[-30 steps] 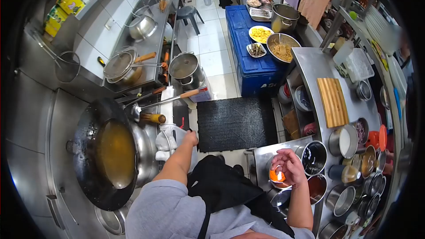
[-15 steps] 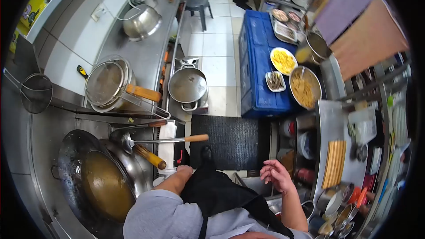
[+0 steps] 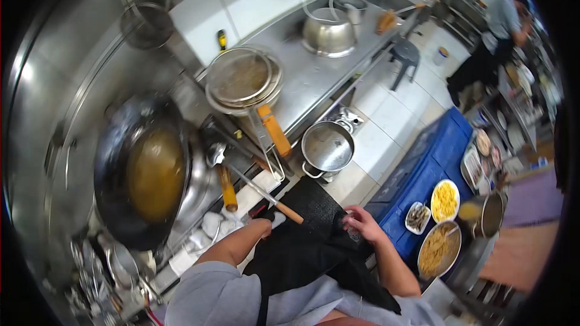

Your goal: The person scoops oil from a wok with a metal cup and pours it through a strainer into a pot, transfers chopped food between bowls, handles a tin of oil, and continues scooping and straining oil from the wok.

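Left hand (image 3: 260, 227): positioned at the front edge of the stove area, beside the apron. The fingers appear curled, but whether the grip is open, closed or holding an item cannot be told.

Right hand (image 3: 360, 223): grip open and empty, fingers slightly bent, raised over the black mat (image 3: 305, 196), apart from the left grip.

Ladle (image 3: 257, 187): nearest long tool to the left grip. Its wooden handle end lies ahead and to the right of that grip; its metal head lies ahead and to the left, near the wok.

Wok (image 3: 115, 172): to the left of and ahead of the left grip, containing yellow-brown liquid (image 3: 156, 175).

Yellow-handled tool (image 3: 227, 190): between the wok and the left grip, ahead of the latter.

White cloths (image 3: 211, 224): to the left of the left grip.

Two-handled pot (image 3: 304, 148): ahead of both grips.

Tabletop (image 3: 290, 81): farther ahead, bearing stacked strainers (image 3: 238, 75) and an inverted metal pot (image 3: 329, 35).

Blue container (image 3: 423, 157): ahead and to the right of the right grip, bearing a plate of yellow food (image 3: 445, 199).
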